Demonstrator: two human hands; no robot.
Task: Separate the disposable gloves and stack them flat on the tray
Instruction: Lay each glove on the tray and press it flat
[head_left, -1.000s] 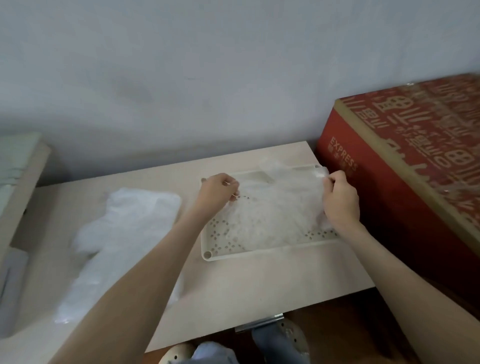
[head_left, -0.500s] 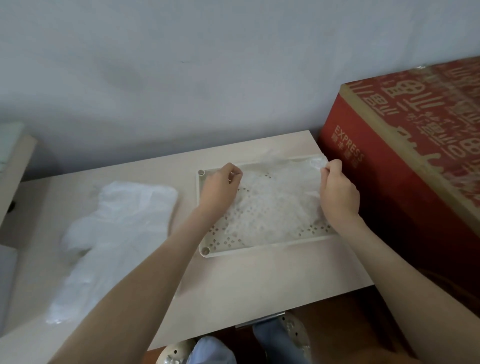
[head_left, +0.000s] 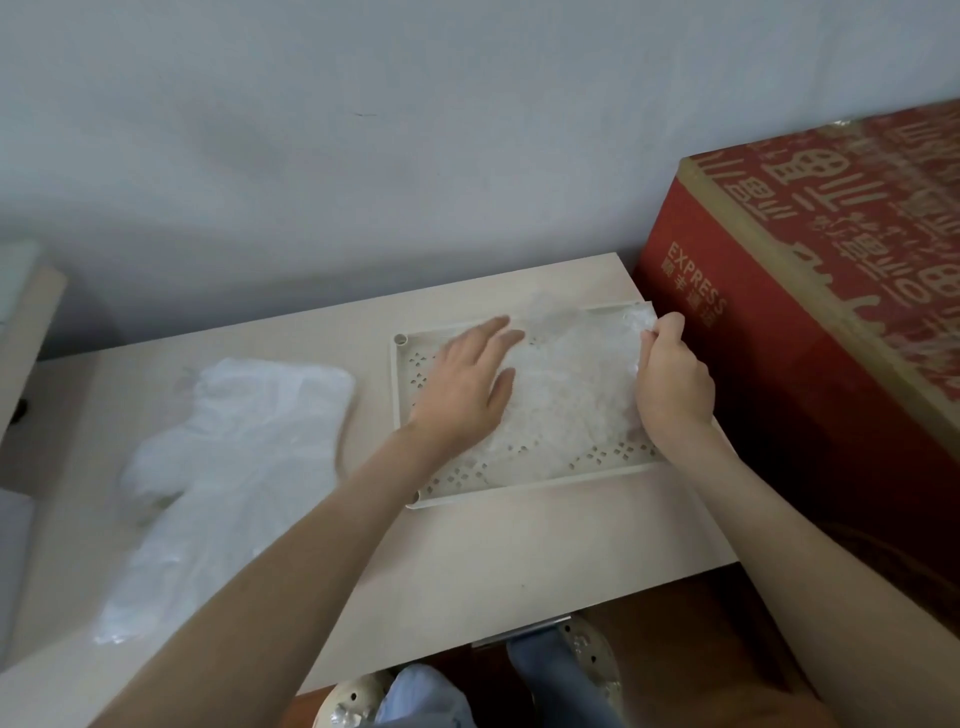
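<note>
A cream perforated tray (head_left: 524, 491) lies on the light wooden table (head_left: 493, 566). A clear disposable glove (head_left: 571, 395) is spread over the tray. My left hand (head_left: 467, 384) lies flat on the glove's left part with fingers straight. My right hand (head_left: 670, 379) pinches the glove's right edge near the tray's far right corner. A pile of white translucent gloves (head_left: 223, 467) rests on the table to the left of the tray.
A large red box printed EXPRESS (head_left: 810, 322) stands against the table's right side, close to my right hand. A grey wall rises behind the table. A pale shelf edge (head_left: 26, 332) is at far left. Feet in shoes show below the table's front edge.
My left hand has let go of the glove's left edge and now lies flat on it. The glove has settled lower onto the tray. My right hand keeps its pinch.
</note>
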